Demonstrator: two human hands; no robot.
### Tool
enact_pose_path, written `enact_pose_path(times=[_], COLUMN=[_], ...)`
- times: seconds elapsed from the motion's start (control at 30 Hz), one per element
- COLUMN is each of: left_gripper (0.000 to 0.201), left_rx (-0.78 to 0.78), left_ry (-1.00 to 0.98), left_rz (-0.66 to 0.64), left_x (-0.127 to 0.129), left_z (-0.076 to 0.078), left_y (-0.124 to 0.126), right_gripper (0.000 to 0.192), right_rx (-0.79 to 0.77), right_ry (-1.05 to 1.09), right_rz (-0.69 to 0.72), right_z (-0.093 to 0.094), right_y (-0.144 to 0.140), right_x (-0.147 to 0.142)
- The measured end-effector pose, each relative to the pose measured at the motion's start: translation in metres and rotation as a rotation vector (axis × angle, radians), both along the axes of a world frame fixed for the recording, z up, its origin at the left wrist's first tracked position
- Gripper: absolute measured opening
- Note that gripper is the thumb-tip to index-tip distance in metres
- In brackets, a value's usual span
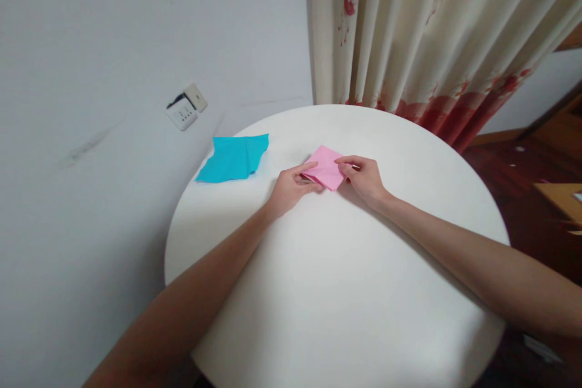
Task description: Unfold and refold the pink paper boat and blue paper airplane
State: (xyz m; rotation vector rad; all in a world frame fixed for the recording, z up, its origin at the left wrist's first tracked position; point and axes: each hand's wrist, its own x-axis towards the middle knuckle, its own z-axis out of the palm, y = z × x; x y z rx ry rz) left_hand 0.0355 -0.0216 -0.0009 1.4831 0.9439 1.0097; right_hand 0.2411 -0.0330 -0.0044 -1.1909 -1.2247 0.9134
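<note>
Between my two hands is a folded piece of pink paper [325, 163], turned like a diamond with one corner toward me. My left hand [291, 187] grips its left corner, thumb beneath or along the near edge and fingers on top. At the right corner, my right hand [364, 179] pinches the paper between thumb and forefinger. Several layers show along the near left edge. Left of my hands, a creased sheet of blue paper [231, 159] lies on the table, touched by neither hand.
The round white table [300, 291] stands close to a pale wall [136, 24] with a socket [184, 112] on it. Behind the table hangs a cream curtain [409, 24] with red flowers. A wooden piece of furniture [561, 197] stands on the dark floor at right.
</note>
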Motion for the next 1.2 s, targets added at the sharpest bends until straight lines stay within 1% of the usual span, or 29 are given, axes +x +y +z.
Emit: enact_pose_path(times=[0.13,0.37,0.53,0.63,0.77,0.9,0.97,1.07,1.2], left_gripper=[0.077,0.063,0.033,0.023,0.026,0.031,0.033,0.033,0.030], left_rx=[0.035,0.103,0.328,0.372,0.362,0.306,0.271,0.259,0.250], left_ry=[0.009,0.053,0.113,0.138,0.123,0.107,0.116,0.105,-0.004], left_rz=[0.042,0.050,0.102,0.140,0.195,0.236,0.263,0.281,0.232], left_x=[0.0001,-0.0020,-0.0040,-0.0051,-0.0060,-0.0068,-0.0064,-0.0040,0.0002], left_z=[0.0036,0.0015,0.0023,0.0012,-0.0013,-0.0014,-0.0009,-0.0007,-0.0012], left_y=[-0.0011,0.0016,0.0049,0.0071,0.0087,0.0078,0.0071,0.0063,0.0053], right_gripper=[0.029,0.031,0.030,0.033,0.042,0.040,0.037,0.032,0.031], right_rx=[0.012,0.009,0.022,0.013,0.027,0.044,0.037,0.040,0.068], right_ry=[0.023,0.050,0.052,0.043,0.029,0.021,0.005,-0.021,-0.006], right_rz=[0.006,0.032,0.053,0.088,0.168,0.238,0.220,0.143,0.088], right_z=[0.0010,0.0008,0.0035,0.0056,0.0075,0.0090,0.0088,0.0071,0.0048], right_y=[-0.0006,-0.0010,-0.0031,-0.0049,-0.0074,-0.0095,-0.0097,-0.0084,-0.0056], right_x=[-0.0005,0.0004,-0.0008,-0.0016,-0.0017,-0.0026,-0.0032,-0.0031,-0.0020])
